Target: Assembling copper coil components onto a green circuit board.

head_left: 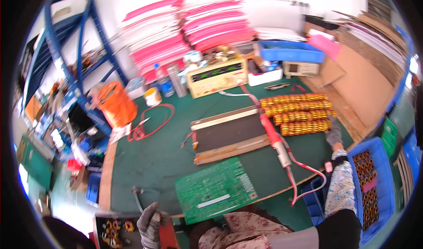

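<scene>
Head view: the right hand (pixel 334 132) is resting at the coil rows' (pixel 304 115) end, right of centre, perhaps keeping them aligned; its finger opening and hold are not showing clearly. The left hand (pixel 152 222), lower left, is hanging loosely curled beside a parts tray (pixel 132 239), any hold unclear. Mid-frame, a red-and-white probe (pixel 274 140) is crossing the dark panel's (pixel 231 132) right end, probably obstructing reach.

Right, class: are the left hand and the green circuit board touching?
Apart: in the head view, the green tabletop shows between the left hand and the green circuit board.
</scene>
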The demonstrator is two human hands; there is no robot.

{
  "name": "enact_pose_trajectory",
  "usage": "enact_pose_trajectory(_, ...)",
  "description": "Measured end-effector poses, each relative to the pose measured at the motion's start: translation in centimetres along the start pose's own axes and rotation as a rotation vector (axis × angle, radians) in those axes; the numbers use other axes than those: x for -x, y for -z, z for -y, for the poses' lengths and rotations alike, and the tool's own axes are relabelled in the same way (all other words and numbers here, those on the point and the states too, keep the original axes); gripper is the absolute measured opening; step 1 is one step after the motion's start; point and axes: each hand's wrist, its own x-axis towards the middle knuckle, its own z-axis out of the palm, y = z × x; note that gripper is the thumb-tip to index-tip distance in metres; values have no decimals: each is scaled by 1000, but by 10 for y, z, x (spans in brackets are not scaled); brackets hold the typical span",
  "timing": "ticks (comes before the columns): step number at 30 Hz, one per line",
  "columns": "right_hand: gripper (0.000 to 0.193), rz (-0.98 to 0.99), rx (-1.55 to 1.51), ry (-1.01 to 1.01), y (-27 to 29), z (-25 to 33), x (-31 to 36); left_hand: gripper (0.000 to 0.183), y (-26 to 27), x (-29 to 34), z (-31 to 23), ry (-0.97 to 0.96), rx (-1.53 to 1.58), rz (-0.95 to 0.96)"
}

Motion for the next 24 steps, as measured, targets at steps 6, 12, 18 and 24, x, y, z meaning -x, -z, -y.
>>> enact_pose_trajectory(6,68,-60,-32,201,-2,-79,-1,36,20,0,-40,-214,-44,-95)
enact_pose_trajectory(12,61,5,15,105,-38,-128,-44,29,134,24,-21,-18,-141,-446)
enact_pose_trajectory(18,47,-93,61,315,-2,37,-25,43,214,32,87,72,-788,-260)
enact_pose_trajectory(24,36,236,-339,590,31,284,67,65,195,11,115,169,-1344,-88)
